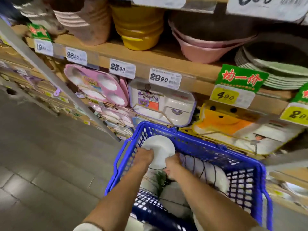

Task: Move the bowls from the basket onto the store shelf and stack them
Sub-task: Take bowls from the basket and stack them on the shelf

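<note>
basket (pixel 206 148): blue perforated plastic | bowl (pixel 160 150): white, smooth (looks glossy) | shelf (pixel 168 63): wood-look, matt

Warm shop light falls from above onto the wooden shelf (pixel 166 54), and the stacked bowls (pixel 211 30) under the upper board sit in deep shadow, their insides nearly black. Motion blur smears the whole view, and the top price tag (pixel 266 7) streaks past reading. The white bowl (pixel 160 150) glares almost blank, with no surface detail. My left hand (pixel 145 155) and right hand (pixel 171 165) look soft. The floor (pixel 41 155) lies dim and grey. Shelf lines bow towards the edges, and the blue basket (pixel 241 172) goes fuzzy on its right side.
</note>
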`<control>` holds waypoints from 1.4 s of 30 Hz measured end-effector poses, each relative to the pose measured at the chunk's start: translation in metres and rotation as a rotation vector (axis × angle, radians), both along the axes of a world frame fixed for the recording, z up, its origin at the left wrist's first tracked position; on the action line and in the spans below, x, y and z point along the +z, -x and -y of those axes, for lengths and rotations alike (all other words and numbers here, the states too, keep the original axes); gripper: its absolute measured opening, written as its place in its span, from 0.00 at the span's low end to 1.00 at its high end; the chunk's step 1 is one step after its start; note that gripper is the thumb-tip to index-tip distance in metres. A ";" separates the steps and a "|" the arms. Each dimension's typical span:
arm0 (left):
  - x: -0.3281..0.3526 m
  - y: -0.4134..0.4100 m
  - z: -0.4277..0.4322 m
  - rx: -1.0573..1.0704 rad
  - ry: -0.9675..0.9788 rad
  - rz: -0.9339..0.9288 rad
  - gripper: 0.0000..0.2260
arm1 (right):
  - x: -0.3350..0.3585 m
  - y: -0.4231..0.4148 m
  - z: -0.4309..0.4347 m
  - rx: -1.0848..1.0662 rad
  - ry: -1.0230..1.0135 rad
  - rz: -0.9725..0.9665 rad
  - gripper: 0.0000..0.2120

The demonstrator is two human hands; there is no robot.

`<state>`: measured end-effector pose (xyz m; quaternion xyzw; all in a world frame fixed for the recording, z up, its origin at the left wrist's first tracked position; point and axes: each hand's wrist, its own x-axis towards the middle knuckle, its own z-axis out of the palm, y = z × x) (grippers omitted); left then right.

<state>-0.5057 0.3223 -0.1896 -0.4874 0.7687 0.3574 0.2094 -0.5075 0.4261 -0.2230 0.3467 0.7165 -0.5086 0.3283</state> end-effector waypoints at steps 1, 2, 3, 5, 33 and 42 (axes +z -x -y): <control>-0.002 0.001 0.001 0.004 -0.008 -0.006 0.27 | -0.005 0.001 0.001 -0.006 -0.053 -0.022 0.22; -0.006 0.002 0.003 -0.008 -0.020 -0.019 0.27 | -0.009 0.002 0.002 -0.014 -0.072 -0.022 0.22; -0.008 0.001 0.006 -0.028 -0.043 -0.036 0.27 | -0.009 0.004 0.003 -0.042 -0.051 -0.010 0.22; -0.011 0.001 0.015 -0.062 -0.125 -0.062 0.25 | -0.003 0.007 0.000 -0.050 -0.009 0.025 0.21; 0.279 -0.065 -0.195 -0.166 -1.335 -0.666 0.19 | 0.324 -0.110 -0.269 -0.237 0.429 -0.869 0.18; 0.342 -0.140 -0.356 -0.307 -1.390 -0.676 0.18 | 0.379 -0.207 -0.401 -0.644 0.491 -1.042 0.17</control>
